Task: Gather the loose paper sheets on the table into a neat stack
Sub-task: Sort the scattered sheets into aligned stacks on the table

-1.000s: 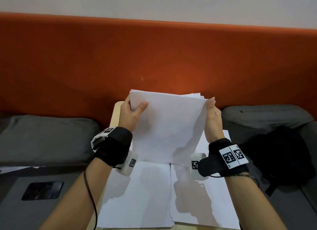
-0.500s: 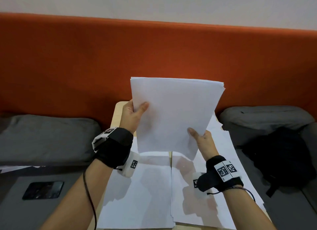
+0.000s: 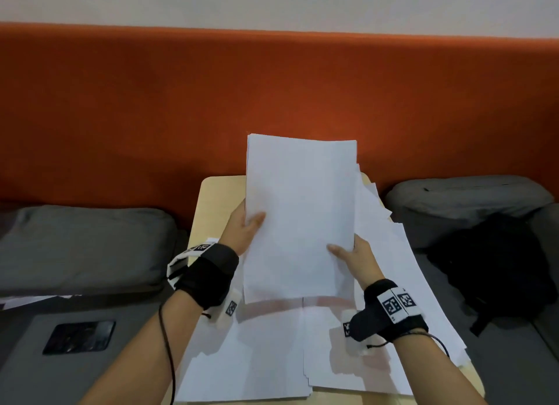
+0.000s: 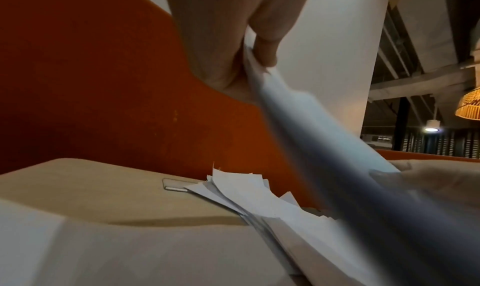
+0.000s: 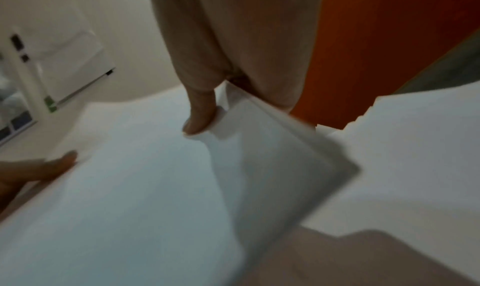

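Note:
A bundle of white paper sheets (image 3: 299,217) stands nearly upright above the small wooden table (image 3: 217,199). My left hand (image 3: 246,226) pinches its left edge, thumb on the front. My right hand (image 3: 351,255) pinches its lower right edge, thumb on the front. The left wrist view shows the thumb and fingers clamping the bundle (image 4: 298,114). In the right wrist view the thumb presses the bundle's corner (image 5: 259,138). More loose sheets (image 3: 251,350) lie flat on the table below, and a fanned spread of sheets (image 3: 396,265) lies to the right.
An orange backrest (image 3: 151,117) rises behind the table. Grey cushions (image 3: 81,247) flank it on both sides. A black bag (image 3: 496,262) sits on the right seat. A dark phone (image 3: 79,336) lies on a grey surface at the lower left.
My right hand slid from the bundle's upper right edge down to its lower right edge. The bundle rose, turned more upright, then dropped slightly toward the table.

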### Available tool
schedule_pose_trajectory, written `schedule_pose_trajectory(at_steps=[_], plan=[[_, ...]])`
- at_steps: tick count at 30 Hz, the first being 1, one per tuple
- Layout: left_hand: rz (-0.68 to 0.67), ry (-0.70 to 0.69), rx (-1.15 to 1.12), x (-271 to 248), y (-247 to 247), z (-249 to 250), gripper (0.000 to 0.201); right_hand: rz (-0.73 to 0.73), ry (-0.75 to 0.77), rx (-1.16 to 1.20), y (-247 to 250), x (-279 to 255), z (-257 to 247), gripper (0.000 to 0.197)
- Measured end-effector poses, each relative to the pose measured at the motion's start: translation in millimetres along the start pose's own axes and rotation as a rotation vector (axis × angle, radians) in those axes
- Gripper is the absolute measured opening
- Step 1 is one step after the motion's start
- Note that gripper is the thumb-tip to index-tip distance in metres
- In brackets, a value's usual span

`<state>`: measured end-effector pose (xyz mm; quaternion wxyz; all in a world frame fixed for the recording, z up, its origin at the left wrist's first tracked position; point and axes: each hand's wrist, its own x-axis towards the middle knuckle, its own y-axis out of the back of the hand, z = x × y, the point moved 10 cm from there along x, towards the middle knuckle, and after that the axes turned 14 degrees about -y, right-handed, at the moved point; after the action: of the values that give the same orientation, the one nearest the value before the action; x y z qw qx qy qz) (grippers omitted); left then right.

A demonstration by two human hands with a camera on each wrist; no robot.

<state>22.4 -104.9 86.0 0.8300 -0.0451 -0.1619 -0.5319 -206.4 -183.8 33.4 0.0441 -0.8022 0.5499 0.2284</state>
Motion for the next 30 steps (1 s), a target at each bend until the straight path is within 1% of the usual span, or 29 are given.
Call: schedule_pose_trajectory(at_steps=[1, 2, 3, 4, 5, 6, 7, 8, 9, 10, 13, 16, 18, 21, 23, 26, 28, 30], plan=[[-0.006, 0.021, 0.013, 1.6, 0.5, -3.8, 0.033, 0.006, 0.008, -0.056, 2.1, -1.2, 0.7, 0.015], [0.004, 0.06, 0.031, -0.2, 3.1, -14.9, 0.036, 0.053, 0.0, -0.098, 10.0, 0.2, 6.1, 0.014], [0.021, 0.114, 0.039, -5.9, 6.0, -31.3, 0.038, 0.142, -0.025, -0.133, 24.4, 2.9, 15.7, 0.015], [0.042, 0.183, 0.027, -14.4, 7.8, -52.4, 0.041, 0.257, -0.079, -0.193, 42.4, 6.4, 29.1, 0.021], [0.057, 0.247, 0.028, -25.7, 9.9, -74.6, 0.043, 0.367, -0.17, -0.289, 59.5, 8.2, 44.6, 0.034], [0.061, 0.305, 0.064, -37.9, 12.5, -97.6, 0.045, 0.459, -0.296, -0.416, 75.1, 7.5, 61.1, 0.046], [0.039, 0.355, 0.129, -49.7, 13.4, -117.2, 0.046, 0.518, -0.421, -0.545, 87.7, 4.2, 76.1, 0.056], [-0.001, 0.395, 0.193, -59.6, 13.2, -133.4, 0.045, 0.545, -0.513, -0.669, 95.6, -1.8, 84.8, 0.064], [-0.036, 0.433, 0.252, -67.0, 14.0, -147.7, 0.045, 0.556, -0.561, -0.762, 100.2, -3.4, 91.4, 0.069], [-0.054, 0.465, 0.284, -71.9, 13.4, -155.0, 0.045, 0.564, -0.574, -0.816, 103.2, -3.7, 95.4, 0.073], [-0.059, 0.492, 0.291, -71.4, 13.0, -159.2, 0.046, 0.558, -0.569, -0.841, 106.6, 0.2, 99.8, 0.081], [-0.079, 0.502, 0.321, -70.2, 13.0, -162.2, 0.045, 0.561, -0.591, -0.873, 106.4, 0.7, 99.8, 0.081], [-0.081, 0.512, 0.316, -73.5, 12.7, -165.3, 0.045, 0.562, -0.603, -0.85, 104.5, 0.6, 101.7, 0.078], [-0.067, 0.511, 0.291, -73.6, 13.7, -169.0, 0.045, 0.52, -0.605, -0.715, 101.3, 2.0, 104.5, 0.074], [-0.07, 0.512, 0.28, -74.6, 13.2, -169.6, 0.044, 0.515, -0.615, -0.698, 100.2, 0.9, 104.8, 0.074], [-0.062, 0.513, 0.272, -75.5, 13.2, -171.6, 0.044, 0.586, -0.654, -0.792, 104.7, -5.4, 103.8, 0.08], [-0.058, 0.513, 0.273, -75.1, 13.8, -170.1, 0.044, 0.58, -0.641, -0.769, 104.4, -5.2, 104.0, 0.087], [-0.057, 0.51, 0.279, -74.2, 13.8, -168.7, 0.043, 0.563, -0.639, -0.749, 106.6, -5.5, 103.6, 0.088]])
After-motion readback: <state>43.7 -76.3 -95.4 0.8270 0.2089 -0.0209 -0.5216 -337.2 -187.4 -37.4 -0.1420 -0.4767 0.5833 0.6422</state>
